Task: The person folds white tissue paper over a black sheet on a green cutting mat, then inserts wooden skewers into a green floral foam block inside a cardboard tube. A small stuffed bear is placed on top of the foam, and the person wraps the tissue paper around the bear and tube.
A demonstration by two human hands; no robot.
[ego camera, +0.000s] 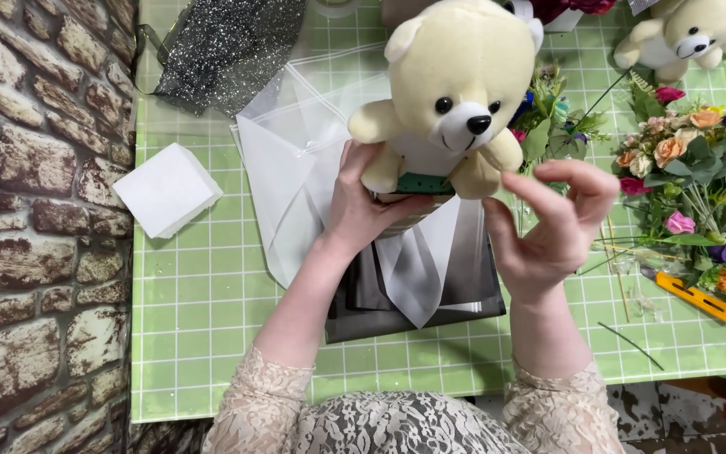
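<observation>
Left hand (361, 206): fingers clamped round the base under the cream teddy bear (451, 92), holding it upright above the bench (212, 286).
Right hand (552, 223): empty, just beside the bear's foot; fingers curled and apart, thumb and forefinger not pinched on anything.
Bear: faces the camera, seated on a small green block (424, 183); what lies under the block is hidden by the left hand.
Under the hands: clear and white wrapping sheets (296, 160) spread on a dark sheet (418, 307).
Left of the sheets: a stack of white paper squares (165, 189); farther back, glittery grey mesh (228, 46).
Right side: artificial flowers (695, 168), a yellow utility knife (703, 298), a second teddy bear (686, 34) at the far edge.
Doing it well: I judge a firm grip low on the base keeps the bear level; the free hand should steady the foot without tilting the toy.
</observation>
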